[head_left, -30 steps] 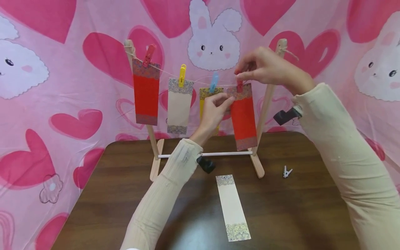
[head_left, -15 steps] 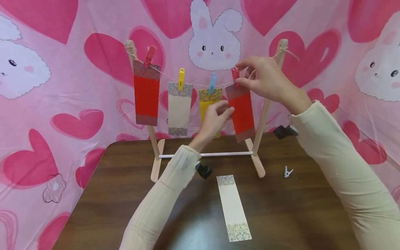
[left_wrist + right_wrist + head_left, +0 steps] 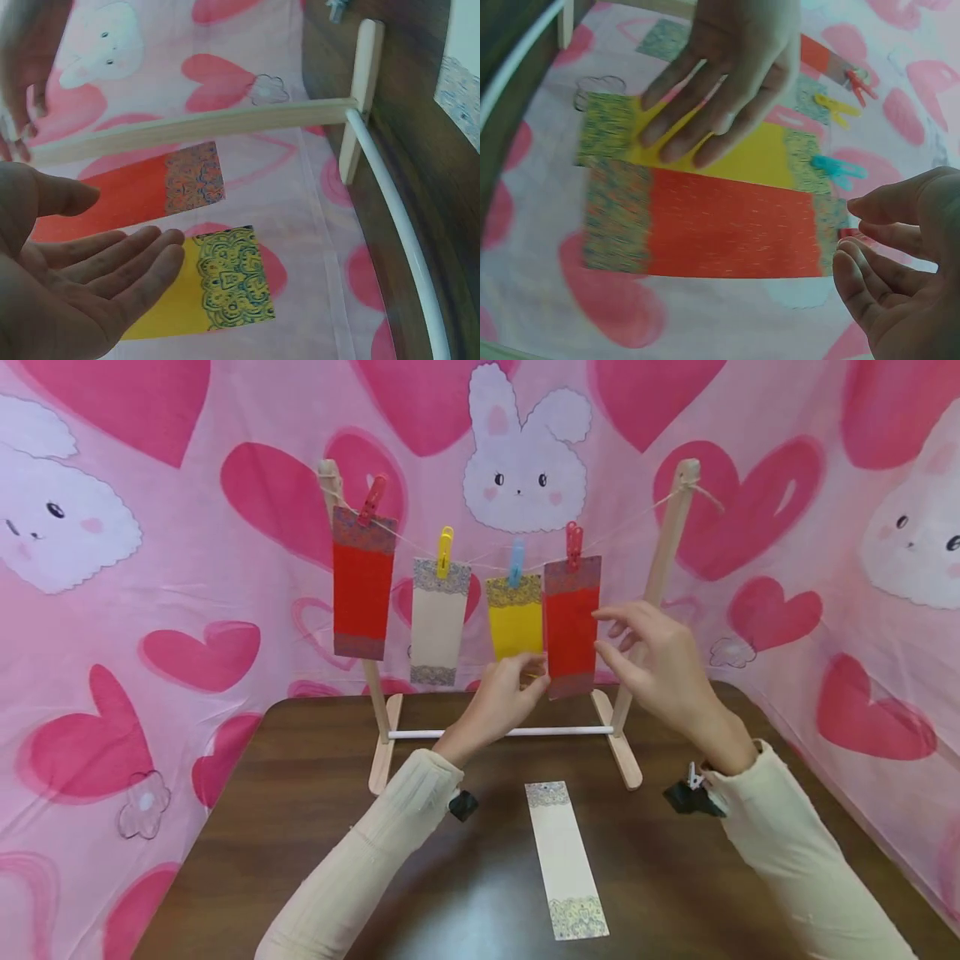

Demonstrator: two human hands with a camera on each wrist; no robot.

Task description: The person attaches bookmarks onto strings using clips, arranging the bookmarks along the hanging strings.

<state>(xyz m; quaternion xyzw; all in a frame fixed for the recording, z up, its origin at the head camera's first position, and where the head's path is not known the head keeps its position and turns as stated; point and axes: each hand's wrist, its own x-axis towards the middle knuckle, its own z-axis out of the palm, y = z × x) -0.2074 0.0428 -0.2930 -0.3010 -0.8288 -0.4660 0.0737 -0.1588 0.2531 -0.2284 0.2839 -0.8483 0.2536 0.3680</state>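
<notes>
A red card (image 3: pixel 572 627) with patterned ends hangs from the string by a red clothespin (image 3: pixel 574 545). My right hand (image 3: pixel 660 664), fingers extended, is at the card's right edge and holds nothing. At the card's lower left is my left hand (image 3: pixel 498 697); the left wrist view shows its fingers (image 3: pixel 127 277) loosely straight with nothing in them. It partly covers the bottom of a yellow card (image 3: pixel 516 631) under a blue clothespin (image 3: pixel 517 562). Further left hang a cream card (image 3: pixel 435 631) under a yellow clothespin (image 3: pixel 446 552) and another red card (image 3: pixel 362 589).
The wooden stand (image 3: pixel 671 539) carries the string between two posts, with a white rod (image 3: pixel 558 732) low across it. On the brown table (image 3: pixel 315 827) lies a loose cream card (image 3: pixel 566 860). A white clothespin (image 3: pixel 693 775) shows beside the right wrist camera.
My right hand has let go of the red clothespin and come down beside the card. My left hand has moved lower, off the card's upper left edge. The red card now hangs straighter.
</notes>
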